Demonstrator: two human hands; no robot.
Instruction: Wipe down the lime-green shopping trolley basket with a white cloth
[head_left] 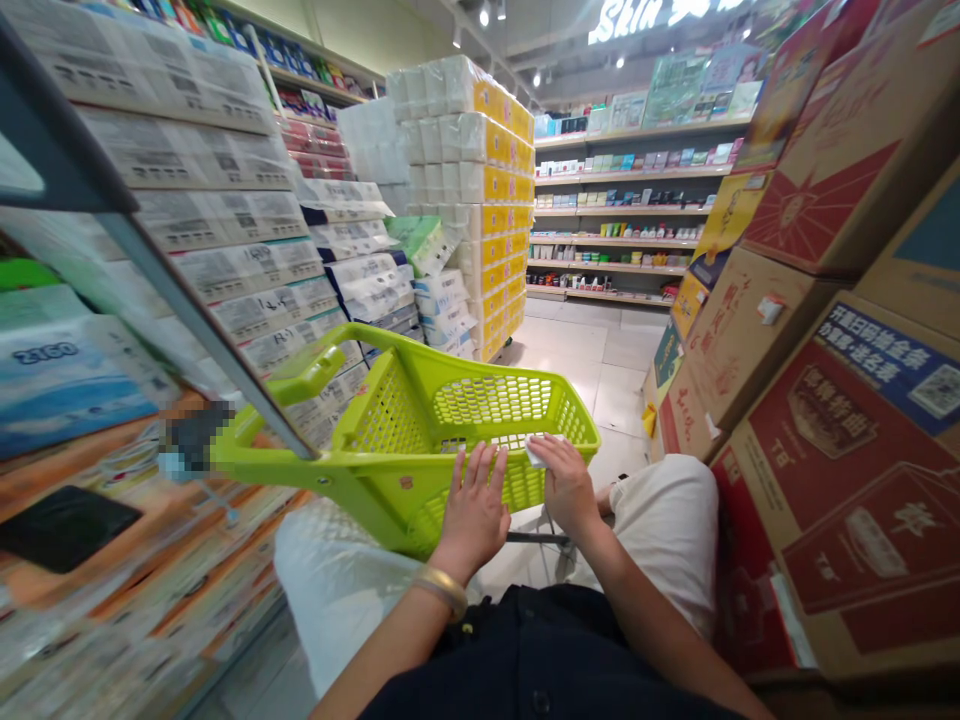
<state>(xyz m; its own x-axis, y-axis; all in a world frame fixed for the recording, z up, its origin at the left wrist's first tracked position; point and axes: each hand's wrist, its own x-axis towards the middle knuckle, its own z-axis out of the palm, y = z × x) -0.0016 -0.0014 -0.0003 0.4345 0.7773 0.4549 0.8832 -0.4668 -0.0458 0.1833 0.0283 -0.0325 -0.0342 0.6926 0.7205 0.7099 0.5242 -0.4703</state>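
A lime-green plastic shopping cart [375,495] with a perforated basket stands sideways in front of me. My left hand [474,508] lies against its near side just below the rim, fingers stretched out and holding nothing. At the right part of the near rim, my right hand [568,485] is closed over a small white tissue [535,452] and presses it to the plastic. Most of the tissue is hidden under the fingers. Through the basket's holes the pale floor shows.
Stacked cardboard cartons [832,470] rise close on my right. Packs of paper [232,210] and yellow-and-white tissue bundles [469,190] are piled on the left. A dark phone [67,528] lies on packs at lower left. Stocked shelves [622,205] stand at the back.
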